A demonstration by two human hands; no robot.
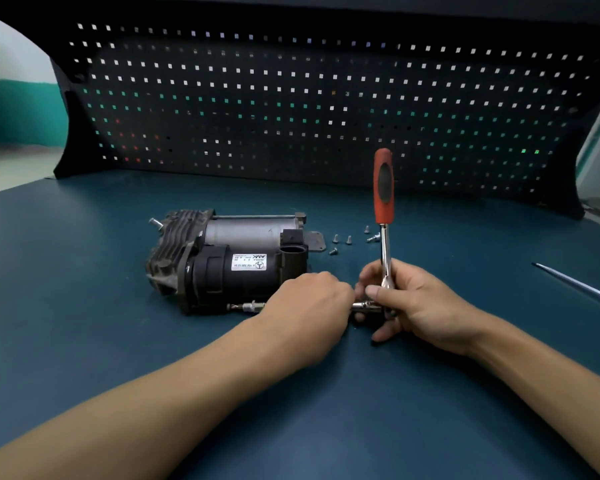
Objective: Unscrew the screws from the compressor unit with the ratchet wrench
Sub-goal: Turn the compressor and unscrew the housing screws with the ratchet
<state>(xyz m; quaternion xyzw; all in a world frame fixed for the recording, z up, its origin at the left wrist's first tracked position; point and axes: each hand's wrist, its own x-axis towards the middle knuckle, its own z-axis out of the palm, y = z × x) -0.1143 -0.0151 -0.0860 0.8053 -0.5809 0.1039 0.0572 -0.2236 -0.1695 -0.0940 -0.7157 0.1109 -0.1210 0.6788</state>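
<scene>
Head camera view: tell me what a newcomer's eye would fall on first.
The ratchet wrench stands upright at centre right, red handle up, its head gripped by the right hand. The left hand beside it holds the extension bar that runs toward the black compressor unit at centre left. Loose screws lie on the blue bench behind the hands.

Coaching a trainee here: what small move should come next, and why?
Probably swing the red-handled steel ratchet wrench sideways: the right hand grips its shaft, the left hand holds the steel extension bar, whose tip points at the black compressor unit base.
</scene>
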